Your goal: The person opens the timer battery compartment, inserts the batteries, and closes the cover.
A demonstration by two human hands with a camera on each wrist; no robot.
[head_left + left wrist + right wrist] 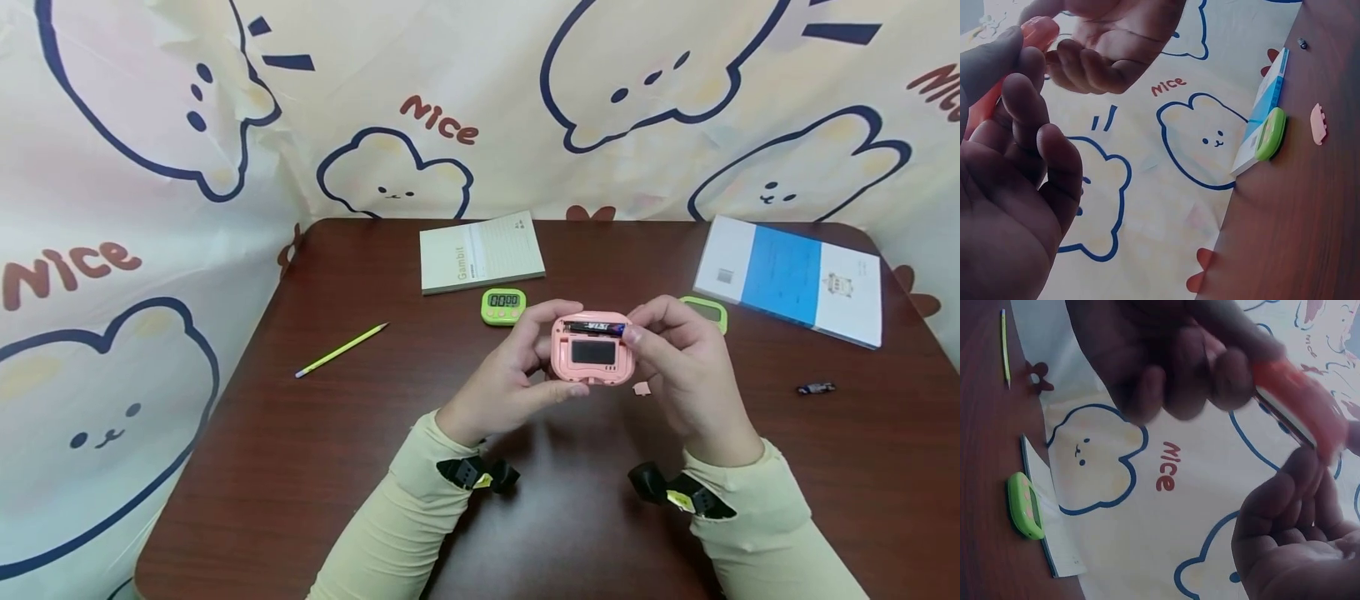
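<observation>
My left hand grips a pink digital timer by its left side, thumb along the lower edge. The timer's back faces up, its battery slot uncovered. A dark AAA-size battery lies along the slot near the top edge. At its right end, my right hand pinches with thumb and forefinger, close against the timer's corner. In the right wrist view the timer is seen edge-on between the left hand and the right hand. A small pink battery cover lies on the table below.
A green timer stands before a notebook. Another green timer is partly hidden behind the right hand, near a blue-and-white book. A second battery lies at right, a yellow-green pencil at left on the brown table.
</observation>
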